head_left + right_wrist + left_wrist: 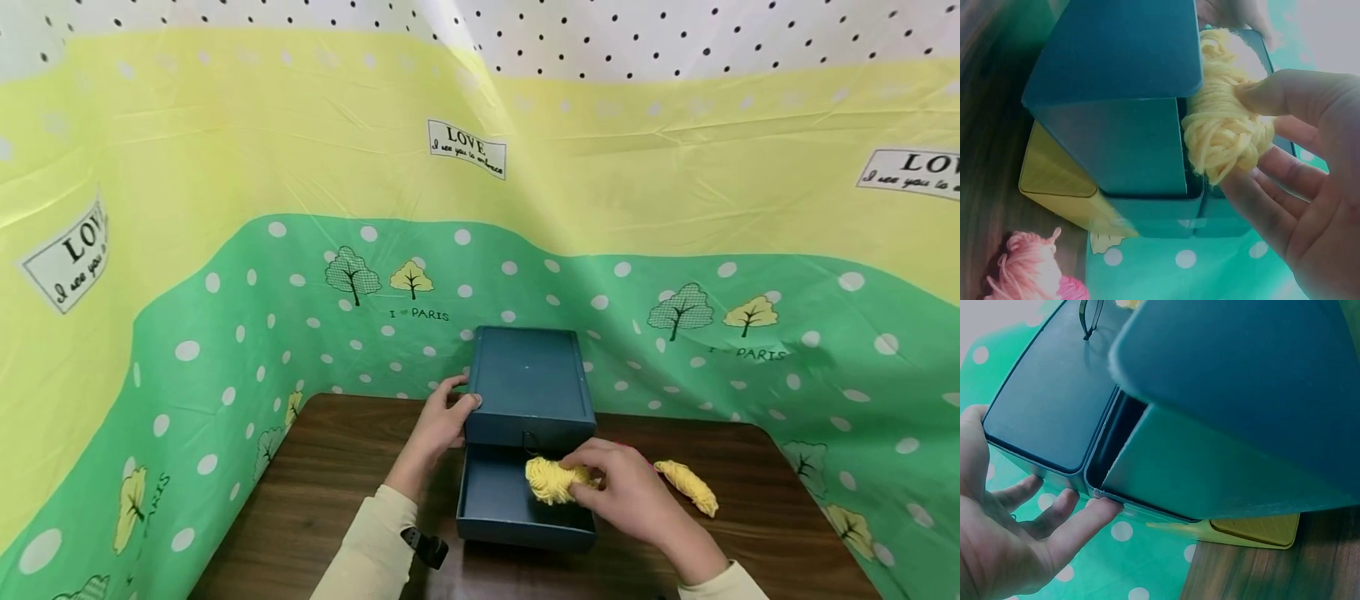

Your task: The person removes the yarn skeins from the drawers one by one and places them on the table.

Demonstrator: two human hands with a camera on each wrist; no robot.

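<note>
Tabletop [322,492]: right hand [637,496] holds yarn [551,481] over drawer [498,504].

Left hand [1004,531] against blue box [1047,394]

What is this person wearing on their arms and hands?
Both hands, left and right, are bare, with no gloves or rings in view. Pale cream long sleeves reach the wrists. A small black device sits at the left cuff.
</note>
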